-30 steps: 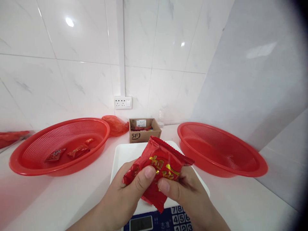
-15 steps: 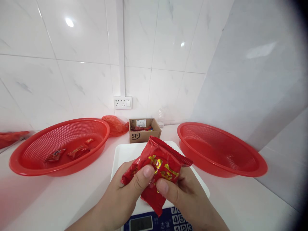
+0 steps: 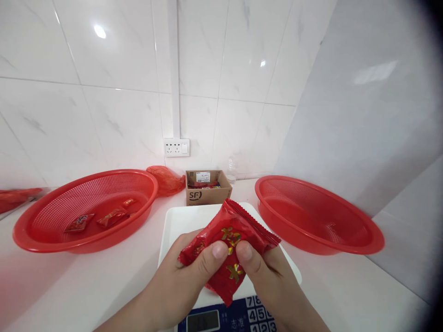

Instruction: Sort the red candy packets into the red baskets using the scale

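Observation:
A shiny red snack packet [image 3: 226, 230] with gold lettering and crimped edges is held tilted above a white kitchen scale [image 3: 178, 220]. My left hand [image 3: 188, 272] grips its left side, the thumb pressed on the front. My right hand [image 3: 265, 272] grips the right side, its thumb also on the front, close to the other thumb. The remaining fingers of both hands are behind the packet, mostly hidden. Below, the scale's blue panel shows number keys [image 3: 261, 314] and a dark display [image 3: 203, 320].
On the left stands a red plastic basket [image 3: 86, 244] with several red packets [image 3: 112, 216]. Another red basket [image 3: 318, 244] is on the right. Behind the scale are a cardboard box [image 3: 209, 198] holding packets, a red plastic bag [image 3: 166, 180] and a clear bottle [image 3: 232, 168].
The packet has been turned and shifted slightly within my grip, so different gold lettering faces me. My right thumb has moved up along its front. The baskets and box stay put.

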